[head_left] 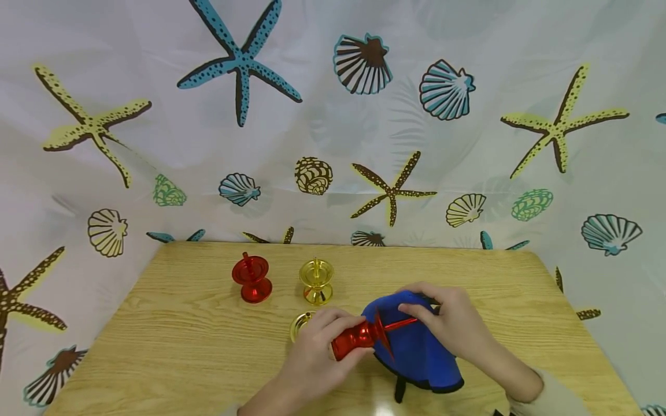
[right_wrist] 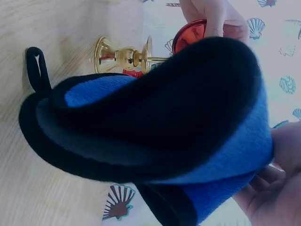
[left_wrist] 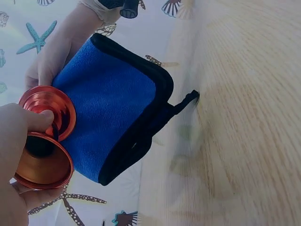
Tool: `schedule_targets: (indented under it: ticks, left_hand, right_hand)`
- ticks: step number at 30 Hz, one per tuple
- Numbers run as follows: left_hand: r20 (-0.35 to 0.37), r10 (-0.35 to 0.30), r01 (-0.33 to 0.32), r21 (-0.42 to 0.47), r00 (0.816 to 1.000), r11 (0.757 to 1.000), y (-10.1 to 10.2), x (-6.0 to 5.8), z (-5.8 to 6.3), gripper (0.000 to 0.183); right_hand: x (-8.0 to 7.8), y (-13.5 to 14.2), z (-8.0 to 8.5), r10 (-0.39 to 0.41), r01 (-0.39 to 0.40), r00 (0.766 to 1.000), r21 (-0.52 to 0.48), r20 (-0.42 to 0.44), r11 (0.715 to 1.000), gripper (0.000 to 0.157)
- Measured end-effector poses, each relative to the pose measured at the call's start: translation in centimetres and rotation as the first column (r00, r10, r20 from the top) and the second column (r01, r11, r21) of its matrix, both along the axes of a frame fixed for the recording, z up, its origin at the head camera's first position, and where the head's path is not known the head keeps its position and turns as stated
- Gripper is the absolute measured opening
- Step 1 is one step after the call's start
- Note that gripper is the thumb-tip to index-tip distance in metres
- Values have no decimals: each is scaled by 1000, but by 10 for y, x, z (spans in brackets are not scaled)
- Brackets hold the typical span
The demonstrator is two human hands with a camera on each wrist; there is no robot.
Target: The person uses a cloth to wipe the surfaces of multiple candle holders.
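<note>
My left hand [head_left: 318, 353] grips a shiny red candle holder [head_left: 354, 340] by its stem, tilted on its side with the dish and spike pointing right. Its hollow base [left_wrist: 44, 165] faces the camera in the left wrist view. A blue cloth [head_left: 429, 361] with black edging and a hanging loop [left_wrist: 188, 100] is pinched in my right hand [head_left: 455, 318]. The cloth lies behind and below the dish and spike, and the right fingertips are close to the spike's tip. In the right wrist view, the folded cloth [right_wrist: 240, 150] hides much of the holder.
Another red candle holder [head_left: 255, 290] and a gold one [head_left: 317, 296] stand upright towards the back of the wooden table [head_left: 187, 323]. A second gold holder [head_left: 296, 328] is partly hidden behind the left hand. A shell-patterned sheet [head_left: 312, 127] hangs behind the table.
</note>
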State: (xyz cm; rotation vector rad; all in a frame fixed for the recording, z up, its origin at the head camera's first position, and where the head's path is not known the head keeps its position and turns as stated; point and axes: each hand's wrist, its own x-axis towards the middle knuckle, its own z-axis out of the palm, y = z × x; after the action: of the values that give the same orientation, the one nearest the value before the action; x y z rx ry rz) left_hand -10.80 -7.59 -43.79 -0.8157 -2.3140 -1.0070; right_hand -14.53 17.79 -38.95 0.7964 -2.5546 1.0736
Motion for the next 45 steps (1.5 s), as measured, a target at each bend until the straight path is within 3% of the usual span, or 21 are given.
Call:
schedule_targets:
  ticks: [9,13,16,20,23,27,30,38,45]
  left_hand:
    - [56,54,-63,178,997,982,2,-3,-1,44]
    - [144,39,-80,285,989,955,4,-5,0,42]
    - [281,39,-146,373,959,916,9,-3,3,41]
    - [460,41,-277,459,887,844,16,-2,8,39]
    - [532,37,-349,499,846,793,20,-2,13,37]
    - [549,21,-382,553,835,740,24,-4,16,35]
    - [556,7,-390,574,831,719,26,-6,17,35]
    - [579,-43,-389,599,814,700,30,-6,14,35]
    - [594,-87,-346,575,800,742,28,-6,11,31]
  right_hand:
    - [-5,9,-1,-76,93,992,-185,101,978,16]
    - [-4,10,-3,-73,112,985,-266,154,957,16]
    - [-1,8,-4,-67,127,980,-326,189,937,17]
    - [3,4,-11,-65,152,972,-399,224,904,18]
    - [7,-3,-17,-75,183,965,-445,250,877,18]
    - [13,-12,-25,-93,228,956,-499,280,836,17]
    - [18,-18,-29,-94,252,947,-528,307,811,18]
    - [27,-30,-35,-105,292,933,-556,344,778,18]
    - [31,-34,-34,-118,313,931,-588,345,746,18]
